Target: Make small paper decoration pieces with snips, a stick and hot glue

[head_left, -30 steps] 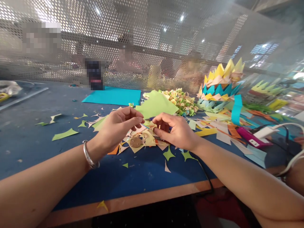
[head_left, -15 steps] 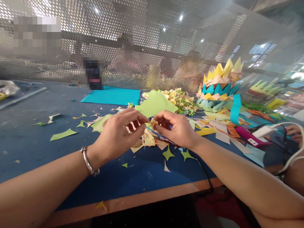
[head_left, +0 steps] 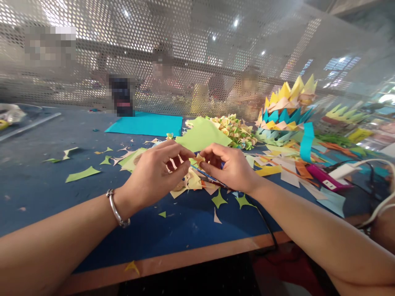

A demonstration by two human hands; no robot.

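Observation:
Over the middle of the table, my left hand (head_left: 162,170) and my right hand (head_left: 231,167) nearly meet at the fingertips. My right thumb and index finger pinch a small yellowish paper piece (head_left: 200,159), curled or folded. At its left side, the thumb and index finger of my left hand are pressed together; what they grip is too small to make out. A thin blue stick-like thing (head_left: 205,173) slants below the fingers toward my right palm; whether it is held is unclear. Cream paper scraps (head_left: 194,181) lie under my hands, and a green paper sheet (head_left: 202,133) lies just beyond.
A turquoise sheet (head_left: 148,124) and a heap of small curled paper pieces (head_left: 233,129) are at the back. Layered pointed paper crowns (head_left: 285,111) stand at right. A magenta power strip (head_left: 330,179) with cables sits right. A perforated metal screen (head_left: 185,33) borders the table.
My hands stay almost in place, with only slight finger movement around the small paper piece. At the far right edge, another person's hand has gone out of sight.

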